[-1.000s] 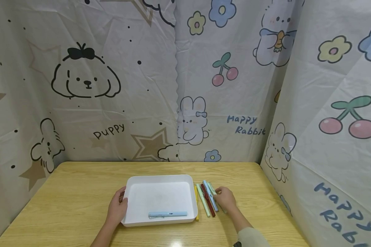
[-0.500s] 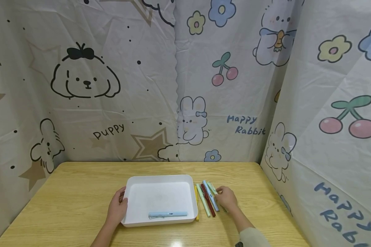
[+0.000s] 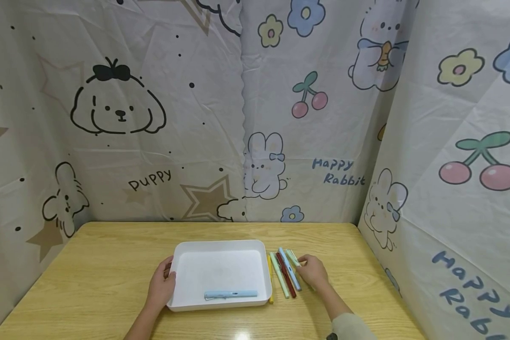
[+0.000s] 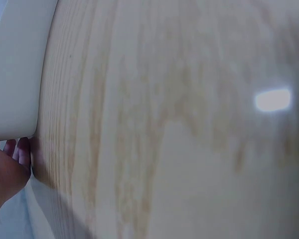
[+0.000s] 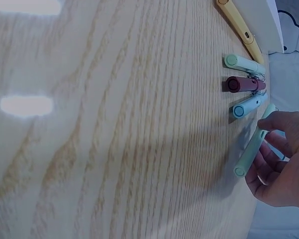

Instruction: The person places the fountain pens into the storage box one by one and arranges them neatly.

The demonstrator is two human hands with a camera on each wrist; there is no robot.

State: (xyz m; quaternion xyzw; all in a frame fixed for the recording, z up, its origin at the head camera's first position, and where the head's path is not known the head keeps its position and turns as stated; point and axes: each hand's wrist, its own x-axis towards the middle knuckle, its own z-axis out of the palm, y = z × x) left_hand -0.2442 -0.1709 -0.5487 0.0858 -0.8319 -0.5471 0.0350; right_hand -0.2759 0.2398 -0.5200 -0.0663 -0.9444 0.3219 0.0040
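My right hand (image 3: 313, 272) pinches a green pen (image 5: 250, 149).
Thumb and fingers clamp it, just right of the nearer blue pen (image 3: 290, 269); my left hand (image 3: 161, 285) grips the white tray (image 3: 221, 267) by its left edge.

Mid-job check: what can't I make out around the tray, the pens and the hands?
Left hand: fingertips other than the thumb's, hidden by the tray, head view.
Tray: its full outline, cut off by the left and top edges, left wrist view.
Held green pen: lower part, hidden by the right hand, head view.
Yellow pen: partly covered by the tray's wall, head view.
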